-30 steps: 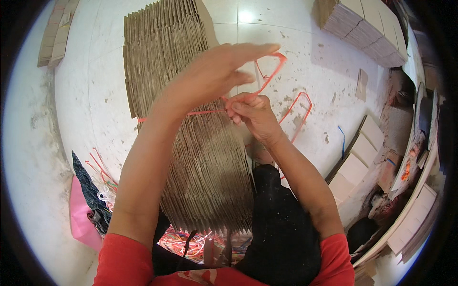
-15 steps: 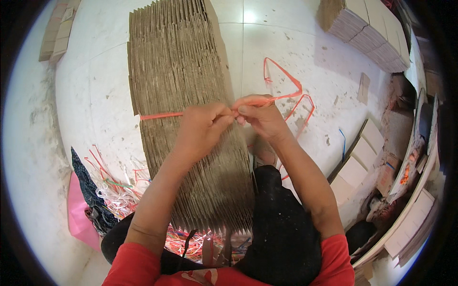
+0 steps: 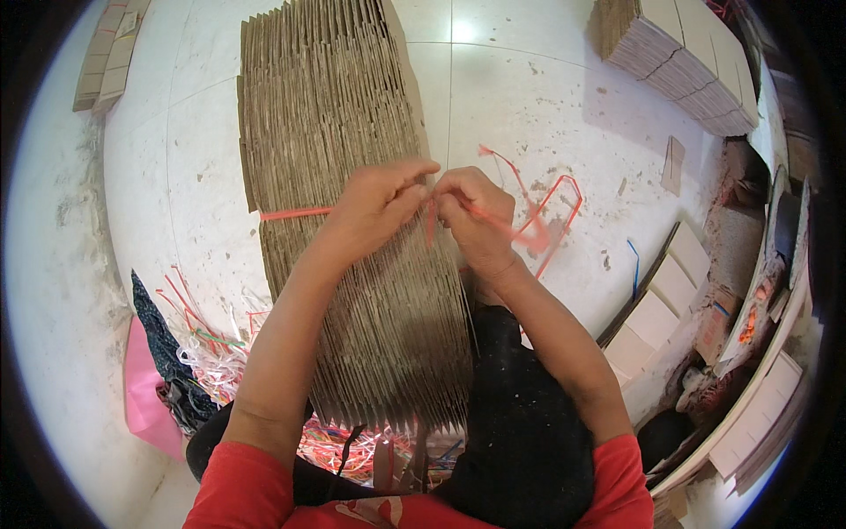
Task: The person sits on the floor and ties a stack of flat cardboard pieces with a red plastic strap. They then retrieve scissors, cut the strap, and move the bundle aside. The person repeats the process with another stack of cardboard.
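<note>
A long stack of folded brown cardboard sheets (image 3: 352,300) stands on edge in front of me, reaching from between my knees to the far edge. A red plastic strap (image 3: 295,212) wraps across it. My left hand (image 3: 381,201) rests over the stack, its fingers curled at the strap by the stack's right edge. Beside it, my right hand (image 3: 478,212) pinches the strap where its ends meet, and a short red end hangs between the hands. The strap's loose tail trails past my right hand over the floor, partly blurred. The crossing point is partly hidden by my fingers.
Tangled white and red strap scraps (image 3: 211,366) lie at the left and under the stack. A pink sheet (image 3: 152,388) is farther left. Bundled cardboard (image 3: 683,66) stands at the far right, and pale cardboard pieces (image 3: 656,313) lie nearer. Scraps dot the pale floor.
My right hand has moved slightly, its wrist turning inward. My left index finger has lifted and straightened. The loose red tail has swung down and nearer, and a short end now hangs between my hands.
</note>
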Available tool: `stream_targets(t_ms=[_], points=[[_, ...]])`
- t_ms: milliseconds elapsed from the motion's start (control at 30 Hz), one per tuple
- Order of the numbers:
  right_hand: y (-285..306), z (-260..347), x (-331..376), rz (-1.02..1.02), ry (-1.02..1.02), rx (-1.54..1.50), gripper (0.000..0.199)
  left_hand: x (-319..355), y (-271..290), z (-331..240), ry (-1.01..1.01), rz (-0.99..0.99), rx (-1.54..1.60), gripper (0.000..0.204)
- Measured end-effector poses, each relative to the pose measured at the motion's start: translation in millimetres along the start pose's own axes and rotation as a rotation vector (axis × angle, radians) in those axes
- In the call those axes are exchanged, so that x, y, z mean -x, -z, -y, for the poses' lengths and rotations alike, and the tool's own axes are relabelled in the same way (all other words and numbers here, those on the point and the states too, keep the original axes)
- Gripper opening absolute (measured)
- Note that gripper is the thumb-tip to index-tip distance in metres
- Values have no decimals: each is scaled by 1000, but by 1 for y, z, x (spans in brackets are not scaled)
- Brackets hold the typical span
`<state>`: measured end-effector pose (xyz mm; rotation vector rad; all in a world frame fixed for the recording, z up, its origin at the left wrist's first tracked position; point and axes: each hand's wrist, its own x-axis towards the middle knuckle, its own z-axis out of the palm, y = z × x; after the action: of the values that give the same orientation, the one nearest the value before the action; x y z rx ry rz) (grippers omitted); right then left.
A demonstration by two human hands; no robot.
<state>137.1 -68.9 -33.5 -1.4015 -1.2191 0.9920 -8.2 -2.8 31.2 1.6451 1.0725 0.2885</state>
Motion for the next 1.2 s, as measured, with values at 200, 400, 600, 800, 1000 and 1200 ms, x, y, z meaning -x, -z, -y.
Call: stream_targets(t_ms=[200, 400, 600, 800, 1000, 1200], points=[[0, 8, 2, -8, -266, -246, 7, -11, -5, 3, -102, 11, -216, 15], [8, 7, -3, 40, -310, -443, 6, -7, -11, 10, -65, -73, -143, 11], [13, -2, -4, -17, -352, -334, 22, -3, -17, 13, -172, -175, -260, 7], [20, -30, -3, 23, 51, 693, 25, 4, -22, 13, -165, -238, -656, 7], [11, -56, 1, 386, 145, 917, 16, 10, -14, 10, -231, -222, -836, 11], [108, -110, -27, 50, -971, -445, 58, 42, 7, 23, -253, -378, -782, 23]])
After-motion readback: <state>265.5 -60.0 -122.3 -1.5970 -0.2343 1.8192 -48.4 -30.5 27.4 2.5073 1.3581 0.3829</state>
